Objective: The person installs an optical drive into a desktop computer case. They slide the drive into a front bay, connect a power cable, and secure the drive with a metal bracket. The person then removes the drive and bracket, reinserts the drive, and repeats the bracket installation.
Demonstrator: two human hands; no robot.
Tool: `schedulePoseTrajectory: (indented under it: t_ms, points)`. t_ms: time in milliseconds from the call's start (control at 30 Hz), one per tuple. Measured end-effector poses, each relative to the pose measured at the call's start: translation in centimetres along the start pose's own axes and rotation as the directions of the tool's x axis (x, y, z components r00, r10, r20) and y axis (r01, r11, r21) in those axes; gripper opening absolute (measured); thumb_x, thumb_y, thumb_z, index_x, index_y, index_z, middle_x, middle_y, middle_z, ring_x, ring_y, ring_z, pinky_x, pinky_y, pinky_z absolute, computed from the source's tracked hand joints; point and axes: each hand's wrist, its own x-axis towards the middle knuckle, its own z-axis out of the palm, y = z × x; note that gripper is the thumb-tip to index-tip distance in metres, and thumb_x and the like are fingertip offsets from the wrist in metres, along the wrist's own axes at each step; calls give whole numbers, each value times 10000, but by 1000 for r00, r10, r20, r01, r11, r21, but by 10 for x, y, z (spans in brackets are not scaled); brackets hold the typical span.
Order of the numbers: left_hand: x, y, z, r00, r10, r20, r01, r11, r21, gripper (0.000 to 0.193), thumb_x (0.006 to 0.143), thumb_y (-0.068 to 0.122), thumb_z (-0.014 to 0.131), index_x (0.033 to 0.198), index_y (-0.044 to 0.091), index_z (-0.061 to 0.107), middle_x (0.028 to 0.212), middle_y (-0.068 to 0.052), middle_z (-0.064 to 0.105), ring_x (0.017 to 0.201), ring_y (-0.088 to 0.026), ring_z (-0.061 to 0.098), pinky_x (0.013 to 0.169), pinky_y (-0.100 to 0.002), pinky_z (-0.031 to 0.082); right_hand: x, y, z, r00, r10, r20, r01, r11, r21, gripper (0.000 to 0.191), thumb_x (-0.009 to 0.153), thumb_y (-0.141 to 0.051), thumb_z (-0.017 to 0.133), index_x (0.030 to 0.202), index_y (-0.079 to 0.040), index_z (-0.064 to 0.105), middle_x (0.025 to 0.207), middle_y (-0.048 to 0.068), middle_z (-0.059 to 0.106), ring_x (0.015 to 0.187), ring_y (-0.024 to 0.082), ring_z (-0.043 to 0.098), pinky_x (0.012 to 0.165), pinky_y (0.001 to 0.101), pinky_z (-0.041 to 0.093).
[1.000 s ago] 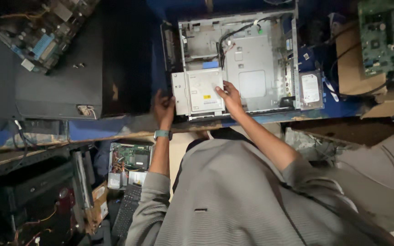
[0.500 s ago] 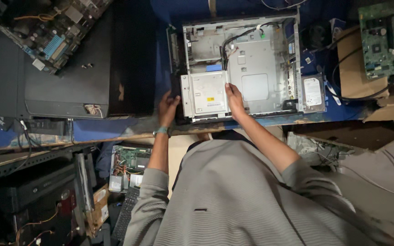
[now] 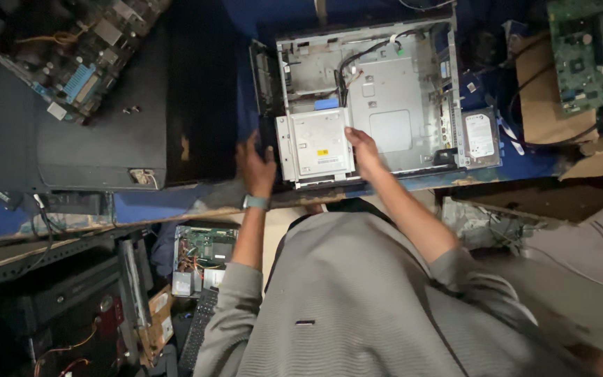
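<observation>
Both hands bracket the silver drive cage in the open computer case, apparently to steady it: left hand flat-open against its left edge, right hand with fingers spread on its right edge, gripping nothing fully.

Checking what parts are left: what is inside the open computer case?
Inside the open computer case: a silver drive box held between left hand and right hand, black cables, a bare metal plate. Anything beneath the drive is hidden.

silver drive cage, flat in open computer case

silver-grey computer case on a blue table – green circuit board, grey striped sweater
</observation>
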Motion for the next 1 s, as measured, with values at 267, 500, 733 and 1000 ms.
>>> schedulePoseTrajectory:
  t_ms: [267, 500, 733, 1000]
  points:
    - [-16, 47, 2, 947, 180, 267, -251, 932, 263, 822, 798, 383, 812, 1492, 123, 457, 1368, -157, 573, 1233, -412, 478, 1035, -671, 288, 14, -30, -47, 867, 282, 411, -181, 946, -268, 704, 874, -100, 699, 1503, 32, 413, 1353, 133, 633, 1239, 250, 607, 1032, 379, 504]
    - [-8, 46, 9, 957, 171, 234, -235, 930, 283, 906, 757, 326, 829, 1524, 116, 395, 1304, -159, 647, 1229, -413, 496, 997, -666, 302, 17, -23, -45, 834, 251, 492, -220, 968, -122, 665, 888, -65, 702, 1475, 89, 431, 1367, 162, 619, 1256, 267, 607, 1073, 402, 489]
    - [-5, 58, 12, 952, 109, 287, -174, 962, 212, 942, 751, 174, 753, 1578, 137, 304, 1230, -219, 665, 1146, -426, 614, 1032, -666, 354, 20, -25, -49, 900, 281, 334, -189, 941, -281, 673, 820, -105, 758, 1416, 71, 498, 1303, 147, 648, 1219, 249, 610, 1055, 386, 460]
    - [8, 55, 25, 951, 187, 244, -217, 970, 104, 964, 686, 97, 716, 1551, 133, 292, 1241, -327, 651, 1058, -514, 648, 963, -592, 468, 18, -26, -50, 909, 262, 324, -195, 954, -226, 668, 808, -109, 762, 1374, 118, 488, 1296, 196, 634, 1210, 283, 616, 1060, 389, 476]
